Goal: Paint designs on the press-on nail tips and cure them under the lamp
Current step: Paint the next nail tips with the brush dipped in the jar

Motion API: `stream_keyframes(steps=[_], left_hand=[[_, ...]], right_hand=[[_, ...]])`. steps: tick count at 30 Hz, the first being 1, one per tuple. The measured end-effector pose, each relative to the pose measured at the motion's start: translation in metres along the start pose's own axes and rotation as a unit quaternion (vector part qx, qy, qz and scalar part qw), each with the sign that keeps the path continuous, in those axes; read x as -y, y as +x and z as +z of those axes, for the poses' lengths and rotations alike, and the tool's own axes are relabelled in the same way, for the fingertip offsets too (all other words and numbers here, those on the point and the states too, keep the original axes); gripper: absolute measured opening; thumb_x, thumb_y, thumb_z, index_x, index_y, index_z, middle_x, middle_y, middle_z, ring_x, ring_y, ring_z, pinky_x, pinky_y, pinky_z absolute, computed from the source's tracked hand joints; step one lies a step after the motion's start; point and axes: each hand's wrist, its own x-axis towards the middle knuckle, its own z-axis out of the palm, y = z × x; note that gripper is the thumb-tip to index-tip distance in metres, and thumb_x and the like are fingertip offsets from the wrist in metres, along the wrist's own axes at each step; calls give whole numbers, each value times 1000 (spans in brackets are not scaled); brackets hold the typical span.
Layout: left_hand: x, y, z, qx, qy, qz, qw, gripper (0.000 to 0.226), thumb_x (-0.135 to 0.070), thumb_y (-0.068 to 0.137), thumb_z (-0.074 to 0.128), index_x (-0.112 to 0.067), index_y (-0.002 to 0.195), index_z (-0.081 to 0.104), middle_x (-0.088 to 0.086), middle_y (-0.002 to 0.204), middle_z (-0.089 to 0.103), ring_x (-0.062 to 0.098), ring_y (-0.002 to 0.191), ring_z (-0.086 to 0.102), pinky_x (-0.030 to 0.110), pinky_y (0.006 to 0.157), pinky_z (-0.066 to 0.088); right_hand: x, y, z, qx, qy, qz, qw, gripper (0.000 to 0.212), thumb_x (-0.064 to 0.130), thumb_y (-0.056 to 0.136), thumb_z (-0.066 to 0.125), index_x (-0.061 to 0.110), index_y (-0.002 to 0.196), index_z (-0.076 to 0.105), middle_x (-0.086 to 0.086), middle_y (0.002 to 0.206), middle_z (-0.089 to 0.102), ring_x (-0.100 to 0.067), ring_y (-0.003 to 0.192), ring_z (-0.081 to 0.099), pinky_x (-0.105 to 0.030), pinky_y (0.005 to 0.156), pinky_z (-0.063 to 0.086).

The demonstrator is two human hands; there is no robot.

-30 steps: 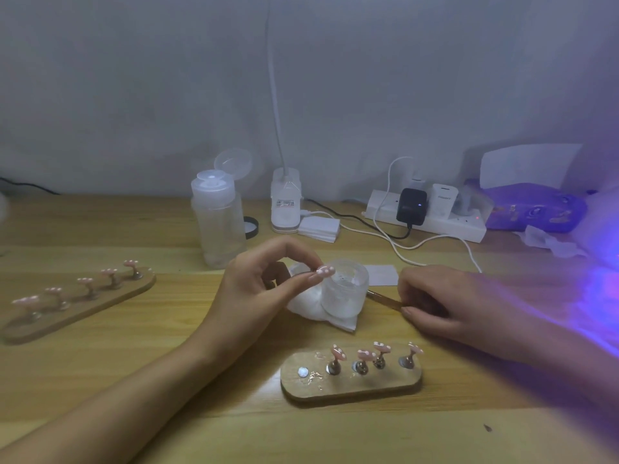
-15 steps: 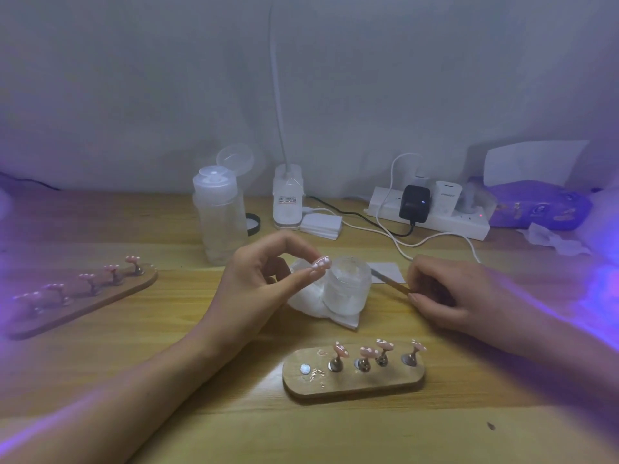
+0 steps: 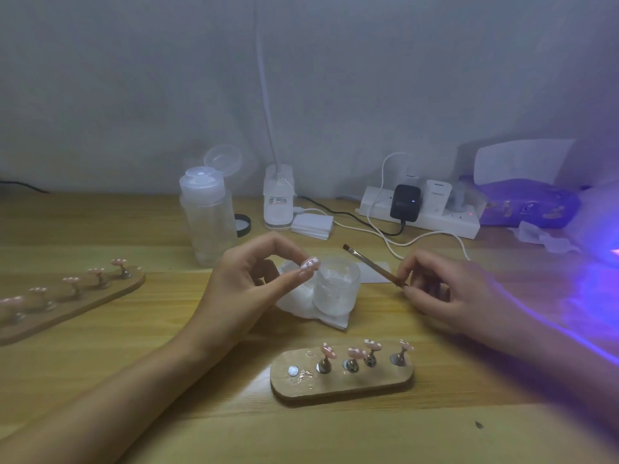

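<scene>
My left hand [image 3: 248, 279] pinches a pink nail tip [image 3: 310, 263] with white dots between thumb and forefinger, above the table centre. My right hand [image 3: 442, 289] pinches a thin brown brush [image 3: 371, 264] whose bristles point up and left, over a small clear jar [image 3: 336, 286] standing on a white tissue [image 3: 301, 306]. A near wooden holder [image 3: 341, 383] carries several pink tips on metal stands. A second wooden holder [image 3: 67, 303] with several pink tips lies at the left. Purple light from the curing lamp [image 3: 603, 249] glows at the right edge.
A clear pump bottle [image 3: 207, 216] with its lid flipped stands behind my left hand. A white desk-lamp base [image 3: 278, 199], a power strip [image 3: 422, 212] with plugs and cables, and a purple tissue pack [image 3: 526, 202] line the back wall.
My right hand has lifted the brush off the table; its bristled end now rises above the jar. The left hand holds the nail tip in nearly the same place.
</scene>
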Motion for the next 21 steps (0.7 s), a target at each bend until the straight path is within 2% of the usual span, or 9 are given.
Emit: stream_keyframes(steps=[2, 6, 10, 14, 17, 19, 21], left_hand=[[0, 0, 0, 2, 4, 0, 1000, 14, -36, 79, 74, -23, 81, 70, -12, 75, 66, 2, 50, 44, 13, 48, 35], [2, 0, 0, 0, 9, -1, 1000, 13, -36, 81, 76, -24, 81, 70, -16, 70, 64, 2, 49, 44, 11, 48, 34], [1, 0, 1, -1, 15, -2, 1000, 16, -37, 83, 78, -24, 80, 70, -19, 65, 62, 1, 47, 43, 10, 47, 33], [-1, -1, 2, -4, 4, -10, 1000, 18, -36, 80, 73, -19, 80, 69, -21, 60, 59, 1, 46, 40, 9, 47, 31], [-2, 0, 3, -3, -1, -12, 1000, 21, -37, 79, 72, -16, 80, 69, -22, 58, 57, 1, 46, 39, 9, 46, 30], [-3, -1, 3, -1, 0, -11, 1000, 22, -36, 79, 72, -15, 81, 69, -22, 58, 57, 1, 46, 39, 9, 46, 30], [-2, -1, 3, -1, -1, -11, 1000, 22, -36, 80, 72, -14, 81, 69, -22, 58, 58, 1, 46, 40, 9, 46, 31]], right_hand=[[1, 0, 2, -10, 20, 0, 1000, 32, 11, 90, 65, 41, 98, 58, 10, 74, 62, -12, 65, 56, -18, 58, 43], [2, 0, 5, -46, 131, 12, 990, 34, 6, 92, 63, 38, 100, 54, -1, 70, 64, -5, 54, 52, -13, 49, 40], [1, 0, 6, -53, 173, 4, 983, 27, 2, 95, 60, 26, 93, 50, 0, 72, 62, -7, 55, 54, -12, 54, 42], [1, -1, 7, -57, 226, 6, 972, 20, 0, 101, 50, 20, 100, 52, -4, 76, 58, -8, 47, 43, -15, 44, 35], [0, 0, 8, -85, 258, 12, 962, 27, -1, 103, 43, 23, 103, 55, -3, 85, 58, -10, 44, 37, -18, 39, 29], [0, 0, 8, -105, 286, 15, 952, 31, 0, 104, 39, 23, 105, 59, -3, 88, 58, -10, 44, 38, -16, 38, 29], [2, 0, 5, -119, 331, 14, 936, 32, 3, 105, 38, 21, 108, 64, -5, 92, 62, -11, 46, 47, -16, 38, 35]])
